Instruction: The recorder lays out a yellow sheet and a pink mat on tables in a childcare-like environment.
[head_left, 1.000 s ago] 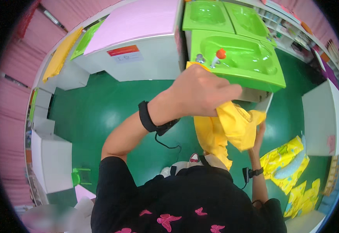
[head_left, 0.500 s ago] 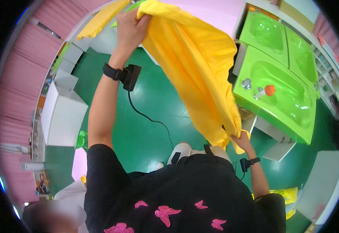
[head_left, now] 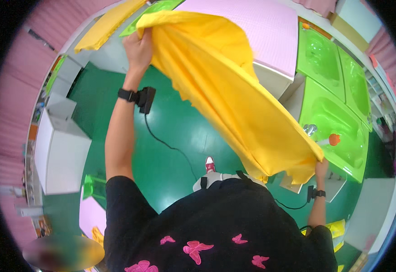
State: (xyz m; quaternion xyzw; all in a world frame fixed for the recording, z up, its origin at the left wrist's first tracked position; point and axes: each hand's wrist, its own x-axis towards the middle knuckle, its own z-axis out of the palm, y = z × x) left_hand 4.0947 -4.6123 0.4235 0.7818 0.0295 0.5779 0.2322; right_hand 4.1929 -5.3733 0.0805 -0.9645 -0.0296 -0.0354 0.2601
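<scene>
A large yellow cloth (head_left: 225, 109) hangs stretched between my two hands, running slantwise from far left to near right. My left hand (head_left: 139, 50) is closed on its upper left corner, with the arm raised far forward. At the opposite end, my right hand (head_left: 321, 168) grips the lower right corner beside the green tubs. Soft folds run along the cloth's length, and its lower edge hangs loose above the floor. Each wrist carries a black strapped device with a cable. The fingertips behind the cloth are partly hidden.
Bright green tubs (head_left: 343, 118) with a tap stand at the right. A pink padded table (head_left: 261, 27) lies ahead. Another yellow cloth (head_left: 109, 25) drapes at the far left. White cabinets (head_left: 62, 149) and a green chair (head_left: 93, 187) are on the left. A blurred person is at lower left.
My hands have moved farther apart: the right went outward to the right, the left slightly left. The cloth is pulled wider and flatter. The view has shifted a little.
</scene>
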